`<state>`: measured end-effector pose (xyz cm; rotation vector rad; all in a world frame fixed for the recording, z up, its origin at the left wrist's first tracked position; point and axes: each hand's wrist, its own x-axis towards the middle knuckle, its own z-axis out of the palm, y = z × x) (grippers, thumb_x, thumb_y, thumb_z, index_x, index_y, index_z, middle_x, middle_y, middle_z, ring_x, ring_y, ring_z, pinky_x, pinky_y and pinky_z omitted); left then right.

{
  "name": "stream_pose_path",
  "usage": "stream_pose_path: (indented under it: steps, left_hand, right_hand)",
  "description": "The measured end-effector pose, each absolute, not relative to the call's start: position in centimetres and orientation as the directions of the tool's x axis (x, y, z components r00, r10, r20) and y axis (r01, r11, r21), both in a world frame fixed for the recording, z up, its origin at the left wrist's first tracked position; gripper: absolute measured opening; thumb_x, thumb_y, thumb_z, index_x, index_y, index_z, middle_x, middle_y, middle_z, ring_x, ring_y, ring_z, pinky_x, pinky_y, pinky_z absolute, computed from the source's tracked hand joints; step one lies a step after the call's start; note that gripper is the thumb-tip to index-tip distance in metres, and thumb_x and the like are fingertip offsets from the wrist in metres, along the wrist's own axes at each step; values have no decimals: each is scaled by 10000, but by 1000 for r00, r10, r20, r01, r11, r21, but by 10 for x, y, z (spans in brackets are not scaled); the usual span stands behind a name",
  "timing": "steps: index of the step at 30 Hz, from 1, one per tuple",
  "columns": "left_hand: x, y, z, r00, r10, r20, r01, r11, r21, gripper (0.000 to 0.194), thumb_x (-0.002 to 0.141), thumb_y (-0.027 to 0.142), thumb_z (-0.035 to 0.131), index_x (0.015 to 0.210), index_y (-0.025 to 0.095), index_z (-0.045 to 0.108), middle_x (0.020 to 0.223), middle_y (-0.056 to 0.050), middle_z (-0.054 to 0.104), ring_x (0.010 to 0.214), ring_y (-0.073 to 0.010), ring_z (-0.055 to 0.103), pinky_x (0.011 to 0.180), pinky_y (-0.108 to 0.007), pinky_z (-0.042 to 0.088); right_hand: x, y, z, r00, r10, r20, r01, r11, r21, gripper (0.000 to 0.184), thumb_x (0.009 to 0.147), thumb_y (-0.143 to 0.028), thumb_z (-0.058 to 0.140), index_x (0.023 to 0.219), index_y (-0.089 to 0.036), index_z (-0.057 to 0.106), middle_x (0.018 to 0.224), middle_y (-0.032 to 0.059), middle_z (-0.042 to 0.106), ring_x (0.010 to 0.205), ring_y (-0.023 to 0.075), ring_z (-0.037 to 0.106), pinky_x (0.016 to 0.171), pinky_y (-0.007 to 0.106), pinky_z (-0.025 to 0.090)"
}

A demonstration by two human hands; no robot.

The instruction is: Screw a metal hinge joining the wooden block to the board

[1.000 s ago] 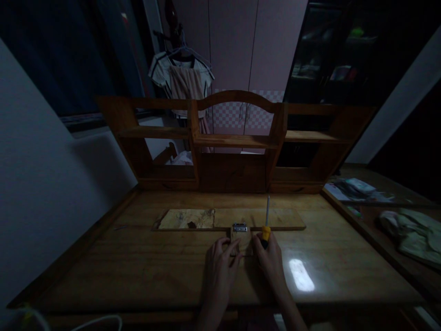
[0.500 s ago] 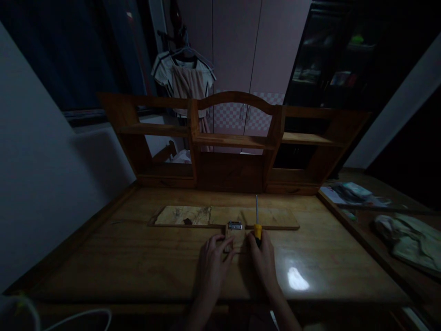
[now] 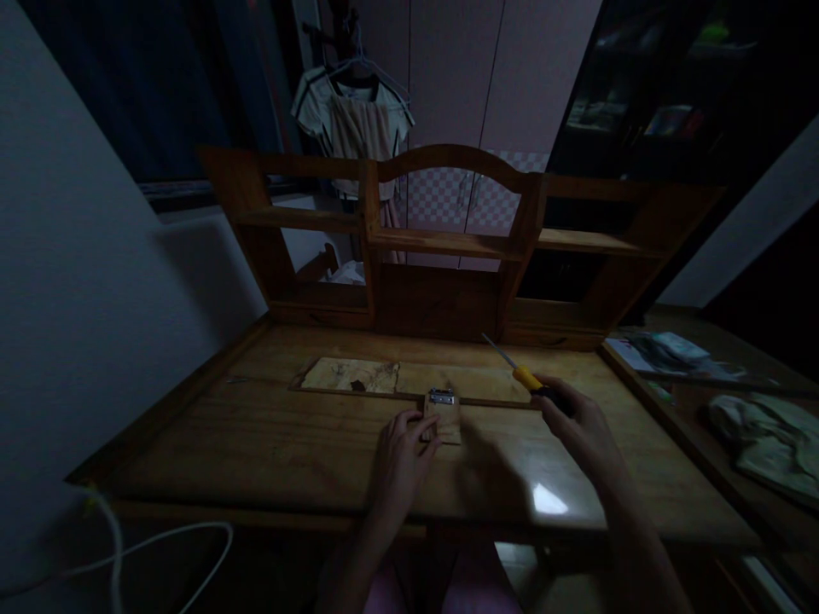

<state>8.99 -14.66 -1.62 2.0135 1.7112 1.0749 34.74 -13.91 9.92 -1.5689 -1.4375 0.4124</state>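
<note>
In the head view my right hand [image 3: 572, 416] is wrapped round the dark end of a screwdriver [image 3: 525, 378], raised over the right of the desk. Its yellow collar shows, and its metal shaft points up and left. My left hand [image 3: 404, 445] grips a small wooden block [image 3: 450, 424] by its left side and near corner. A metal hinge [image 3: 441, 396] sits at the block's far edge, against the near edge of a long wooden board [image 3: 473, 380]. The board lies flat, and its left part is pale and stained. Whether screws sit in the hinge is too small to tell.
A wooden shelf unit [image 3: 441, 243] stands along the back of the desk [image 3: 307, 460]. A thin metal piece [image 3: 238, 379] lies at the left. White cable [image 3: 172, 535] loops at the lower left. Cloth [image 3: 768, 435] and papers lie on the surface at the right.
My right hand has moved right and up with the screwdriver, away from the hinge; the shaft has tipped to the left. My left hand remains at the block. The camera view has shifted slightly.
</note>
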Motion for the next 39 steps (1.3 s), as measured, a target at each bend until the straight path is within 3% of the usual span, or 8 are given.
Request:
stream_pose_path:
  steps: [3, 7, 11, 19, 39]
  left_hand:
    - [90, -148, -15, 22, 939, 343, 722, -252, 644, 330, 838, 273, 672, 1164, 321, 677, 1187, -54, 584, 1099, -231, 558, 955, -382, 469]
    - [90, -148, -14, 16, 942, 335, 723, -242, 647, 326, 834, 255, 676, 1156, 307, 681, 1166, -54, 592, 1089, -224, 557, 952, -367, 463]
    - [89, -150, -10, 27, 948, 318, 723, -238, 649, 309, 870, 266, 627, 1171, 322, 675, 1170, -49, 593, 1086, -216, 562, 947, -355, 458]
    - [88, -144, -15, 18, 963, 269, 744, -193, 640, 328, 837, 352, 668, 1164, 361, 682, 1211, -34, 597, 1103, -230, 561, 966, -362, 435]
    - [88, -140, -24, 53, 951, 303, 757, -236, 609, 304, 880, 359, 608, 1177, 356, 671, 1199, -30, 614, 1138, -230, 536, 978, -388, 410]
  right_hand:
    - [345, -146, 121, 184, 930, 320, 650, 129, -749, 401, 794, -485, 672, 1114, -244, 684, 742, 11, 675, 550, 149, 584, 492, 254, 444]
    - [320, -149, 133, 334, 790, 515, 611, 235, -756, 413, 752, -494, 732, 1061, -229, 659, 900, 33, 697, 716, 180, 672, 633, 294, 554]
    - [297, -144, 136, 323, 743, 587, 546, 360, -757, 398, 778, -485, 712, 1040, -204, 605, 961, 48, 690, 801, 198, 683, 661, 321, 586]
    - [271, -132, 135, 63, 708, 703, 755, 427, -498, 325, 825, -432, 681, 1019, -212, 542, 822, 21, 686, 666, 175, 668, 610, 277, 509]
    - [245, -125, 123, -21, 735, 678, 670, 514, -536, 304, 837, -385, 684, 1025, -215, 515, 810, 9, 639, 620, 127, 602, 547, 232, 469]
